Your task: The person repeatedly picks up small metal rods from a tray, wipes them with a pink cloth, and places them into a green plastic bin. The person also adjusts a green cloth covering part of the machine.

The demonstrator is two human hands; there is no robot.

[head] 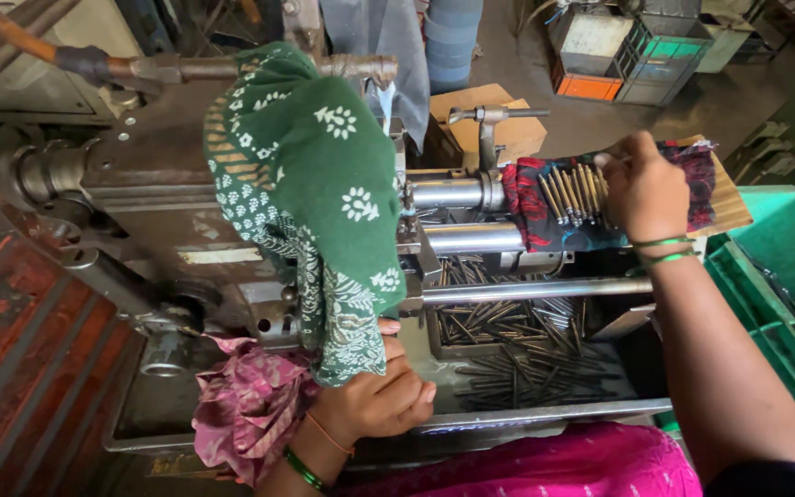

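A green cloth (pixel 310 198) with white flower and paw prints is draping the grey-brown machine (pixel 140 175). A red-and-black patterned cloth (pixel 531 198) is lying under silvery rods (pixel 570 193). Green bangles (pixel 664 250) are circling the right wrist; a bright green crate (pixel 784 276) is sitting alongside.

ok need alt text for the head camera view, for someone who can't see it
A person at a grimy metal machine: the right hand rests on a row of thin metal pins laid on a dark red cloth, while the left hand is closed below a hanging green patterned cloth. More pins fill a tray beneath.
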